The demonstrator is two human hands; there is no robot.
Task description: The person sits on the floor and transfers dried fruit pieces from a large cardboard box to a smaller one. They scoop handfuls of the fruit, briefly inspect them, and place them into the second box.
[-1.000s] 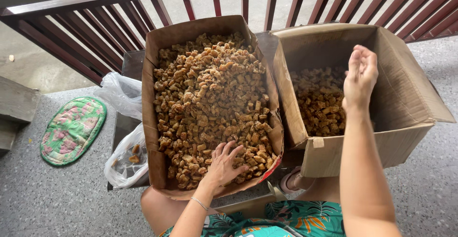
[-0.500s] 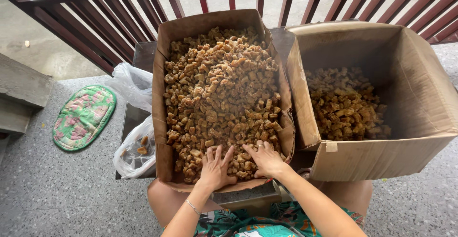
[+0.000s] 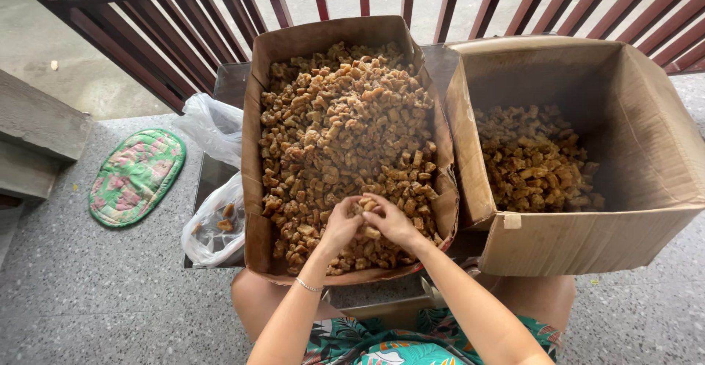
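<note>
A cardboard box [image 3: 255, 189] in front of me is heaped with brown fried chunks [image 3: 345, 123]. Over its near end my left hand [image 3: 340, 225] and my right hand [image 3: 391, 220] meet, fingers pinched together around a small cluster of chunks [image 3: 367, 205] lifted just above the pile. A thin bracelet sits on my left wrist. To the right stands a larger, deeper cardboard box [image 3: 587, 244] with a lower layer of the same brown chunks [image 3: 536, 163].
A clear plastic bag [image 3: 213, 222] with a few chunks lies left of the first box on a dark low table [image 3: 205, 174]. A green quilted mat [image 3: 136, 178] lies on the speckled floor. A dark red railing [image 3: 220, 12] runs behind the boxes. A concrete step [image 3: 33, 134] is at far left.
My right hand came back from over the right box to the left box. Both hands then lay flat on the pile and now pinch together around a cluster of chunks.
</note>
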